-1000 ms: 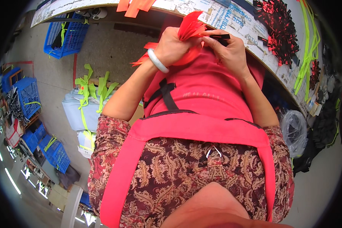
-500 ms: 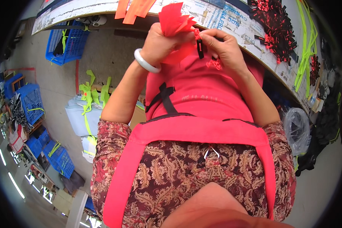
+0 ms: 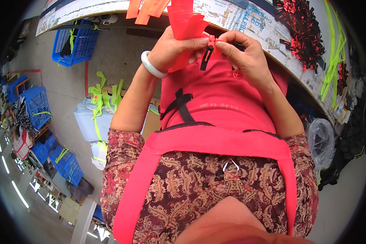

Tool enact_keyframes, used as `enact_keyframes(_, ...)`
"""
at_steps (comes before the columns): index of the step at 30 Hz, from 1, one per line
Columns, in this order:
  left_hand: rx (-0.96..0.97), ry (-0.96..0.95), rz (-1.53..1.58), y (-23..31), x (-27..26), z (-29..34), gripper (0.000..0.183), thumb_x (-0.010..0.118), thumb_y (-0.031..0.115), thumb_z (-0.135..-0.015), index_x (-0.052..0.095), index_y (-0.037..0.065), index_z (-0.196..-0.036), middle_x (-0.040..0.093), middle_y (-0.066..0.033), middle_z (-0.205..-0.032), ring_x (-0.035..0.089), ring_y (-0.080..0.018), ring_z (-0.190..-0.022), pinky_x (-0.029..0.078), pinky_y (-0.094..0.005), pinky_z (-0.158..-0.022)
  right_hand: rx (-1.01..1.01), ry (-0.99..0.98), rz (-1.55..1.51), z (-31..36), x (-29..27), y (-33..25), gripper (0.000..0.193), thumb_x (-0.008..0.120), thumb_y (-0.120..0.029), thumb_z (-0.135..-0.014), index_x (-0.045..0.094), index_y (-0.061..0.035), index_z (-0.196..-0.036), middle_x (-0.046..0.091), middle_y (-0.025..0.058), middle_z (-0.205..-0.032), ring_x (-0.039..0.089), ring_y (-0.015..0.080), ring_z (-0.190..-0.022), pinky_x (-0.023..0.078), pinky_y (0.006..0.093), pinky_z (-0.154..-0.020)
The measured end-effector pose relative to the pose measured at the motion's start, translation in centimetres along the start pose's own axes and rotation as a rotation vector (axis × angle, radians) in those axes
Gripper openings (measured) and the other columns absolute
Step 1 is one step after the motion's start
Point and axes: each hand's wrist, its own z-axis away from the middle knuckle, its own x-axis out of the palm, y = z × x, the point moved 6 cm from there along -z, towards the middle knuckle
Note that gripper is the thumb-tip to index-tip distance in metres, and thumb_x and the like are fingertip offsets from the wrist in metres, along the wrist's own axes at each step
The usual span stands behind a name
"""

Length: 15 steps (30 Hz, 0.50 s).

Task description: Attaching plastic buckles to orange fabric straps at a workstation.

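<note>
Clamps red strips in left hand, with thumb against a black-pulled red slider above the apron; curls right hand round small red pieces, pinching thumb and forefinger beside the slider; risks dropping the slider through a slipping pinch, or splaying strips through a slackened left grip

Blue baskets stand at left — clear plastic at right.

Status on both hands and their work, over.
Left hand gripping fanned flat red strips; small red slider with long black tab at left thumb; right hand close beside it, grip partly hidden; no obstruction visible.
</note>
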Motion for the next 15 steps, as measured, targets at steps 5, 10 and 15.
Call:
enact_keyframes(5, -0.002, -0.014, 0.040, 0.3, -0.2, 0.1, 0.016, 0.070, 0.010, -0.084, 0.064, -0.001, -0.094, 0.064, -0.0059, -0.076, 0.056, -0.0111, -0.054, 0.041, -0.0234, -0.043, 0.053, -0.073, -0.013, 0.0, -0.3, 0.0, 0.014, 0.066, -0.014, -0.090, 0.066, -0.0009, -0.094, 0.060, -0.0040, -0.073, 0.043, -0.0018, -0.055, 0.032, 0.0145, -0.046)
enact_keyframes(10, -0.008, -0.047, 0.022, 0.2, 0.1, 0.2, 0.016, 0.070, 0.009, -0.084, 0.065, -0.002, -0.095, 0.063, -0.0059, -0.074, 0.056, -0.0114, -0.054, 0.041, -0.0238, -0.042, 0.031, -0.100, 0.099, 0.1, 0.1, -0.7, 0.015, 0.067, -0.013, -0.089, 0.066, 0.0018, -0.091, 0.066, 0.0031, -0.080, 0.059, 0.0054, -0.072, 0.048, 0.0185, -0.066)
enact_keyframes(15, -0.014, -0.042, 0.003, 0.3, 0.4, 0.4, 0.016, 0.069, 0.009, -0.084, 0.066, -0.002, -0.095, 0.062, -0.0058, -0.071, 0.056, -0.0117, -0.053, 0.040, -0.0240, -0.041, 0.059, -0.107, 0.095, 0.2, 0.2, -0.9, 0.016, 0.067, -0.012, -0.088, 0.066, 0.0033, -0.090, 0.067, 0.0056, -0.082, 0.062, 0.0088, -0.079, 0.050, 0.0218, -0.075)
